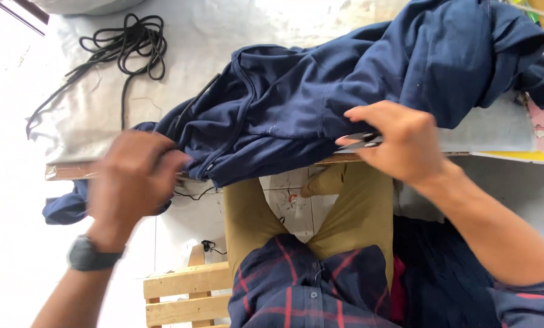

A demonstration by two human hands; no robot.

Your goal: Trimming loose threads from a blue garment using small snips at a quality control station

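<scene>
Stretching between both hands, navy garment [320, 91]: left hand [135, 179] clutches it, right hand [399, 143] grips snips [360, 143].

Bright daylight floods the scene, strongest left of the navy garment [345, 85], where the floor burns out to near-white glare and loses all detail. The pale cloth above the garment is also washed out. Shadows are soft and faint; the garment's folds hold the deepest tones. The left hand [135, 182], at the garment's left end, is smeared by motion blur. The right hand [399, 143], at its lower edge, is sharper, and the snips [360, 141] it holds glint.
</scene>
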